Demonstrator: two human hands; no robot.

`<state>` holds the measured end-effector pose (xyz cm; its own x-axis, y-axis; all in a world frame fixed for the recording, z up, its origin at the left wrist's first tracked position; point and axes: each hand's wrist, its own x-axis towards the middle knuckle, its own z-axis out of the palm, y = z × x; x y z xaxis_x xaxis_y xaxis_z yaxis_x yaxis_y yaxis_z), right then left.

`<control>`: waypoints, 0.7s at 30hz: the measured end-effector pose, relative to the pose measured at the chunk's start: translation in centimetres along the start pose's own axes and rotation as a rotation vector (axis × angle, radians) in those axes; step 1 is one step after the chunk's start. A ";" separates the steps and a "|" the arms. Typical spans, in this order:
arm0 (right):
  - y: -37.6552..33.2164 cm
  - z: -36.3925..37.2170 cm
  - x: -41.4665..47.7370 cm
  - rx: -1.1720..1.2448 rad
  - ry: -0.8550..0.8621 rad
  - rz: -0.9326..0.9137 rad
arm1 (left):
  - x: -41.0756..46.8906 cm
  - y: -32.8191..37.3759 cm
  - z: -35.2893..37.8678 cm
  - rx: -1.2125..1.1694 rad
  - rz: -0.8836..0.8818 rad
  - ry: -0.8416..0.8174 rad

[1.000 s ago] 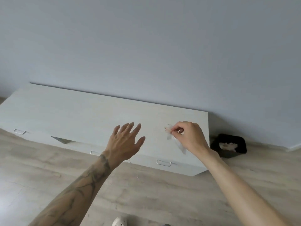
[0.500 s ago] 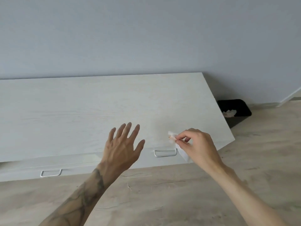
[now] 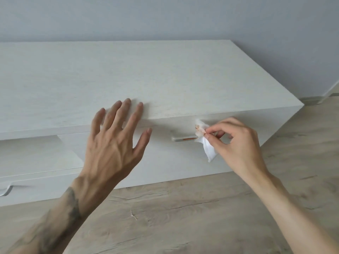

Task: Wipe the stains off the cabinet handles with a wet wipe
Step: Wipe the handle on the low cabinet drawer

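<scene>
A low white cabinet (image 3: pixel 165 76) stands against the wall. On its right drawer front is a metal handle (image 3: pixel 183 138) with an orange-red stain along its top. My right hand (image 3: pixel 236 143) pinches a crumpled white wet wipe (image 3: pixel 205 142), which carries orange marks and touches the handle's right end. My left hand (image 3: pixel 113 143) hovers with fingers spread in front of the cabinet's top edge, left of the handle, holding nothing. A second handle (image 3: pixel 5 191) shows at the far left on a lower drawer that is pulled out.
Grey wood-look floor (image 3: pixel 183 217) runs in front of the cabinet. A pale grey wall (image 3: pixel 165 17) rises behind it. A white baseboard (image 3: pixel 328 94) shows at the far right.
The view has closed in on the cabinet. My right hand has brought the wipe against the right end of the stained handle. My left hand has risen toward the cabinet's top edge.
</scene>
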<state>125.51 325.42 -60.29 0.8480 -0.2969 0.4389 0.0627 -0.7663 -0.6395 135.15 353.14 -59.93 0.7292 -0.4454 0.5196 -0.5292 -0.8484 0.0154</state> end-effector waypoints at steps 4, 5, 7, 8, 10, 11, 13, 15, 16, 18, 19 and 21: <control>0.6 1.1 -0.6 -0.002 0.036 -0.012 | -0.3 -0.3 1.8 0.029 0.008 0.114; 0.7 1.3 -0.7 -0.014 0.047 -0.030 | -0.3 -0.3 2.2 0.040 0.011 0.141; 1.0 1.5 -0.8 -0.040 0.058 -0.083 | -0.3 -0.4 2.9 0.053 0.014 0.191; 1.1 1.5 -0.9 -0.050 0.069 -0.114 | -0.2 -0.4 3.2 0.058 0.015 0.218; 1.5 1.7 -1.1 -0.060 0.093 -0.164 | -0.1 -0.7 3.8 0.069 0.022 0.262; 1.9 1.8 -1.1 -0.056 0.110 -0.188 | -0.1 -0.8 4.1 0.072 0.028 0.279; 2.7 2.1 -1.1 -0.030 0.146 -0.231 | 0.0 -1.2 4.6 0.074 0.041 0.314; 3.3 2.4 -0.9 -0.011 0.174 -0.266 | 0.0 -1.4 5.1 0.074 0.050 0.349; 3.5 2.6 -0.8 -0.013 0.190 -0.287 | 0.1 -1.5 5.2 0.071 0.053 0.365; 3.5 3.1 -0.8 -0.024 0.210 -0.327 | 0.1 -1.6 5.5 0.065 0.058 0.394; 3.5 3.3 -0.7 -0.023 0.209 -0.343 | 0.1 -1.6 5.7 0.062 0.059 0.405; 3.5 3.3 -0.5 -0.024 0.196 -0.373 | 0.1 -1.6 6.0 0.055 0.063 0.418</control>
<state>127.07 324.79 -64.85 0.6532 -0.0973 0.7509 0.3326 -0.8540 -0.4000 138.65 352.75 -65.00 0.4516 -0.3524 0.8197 -0.5351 -0.8421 -0.0672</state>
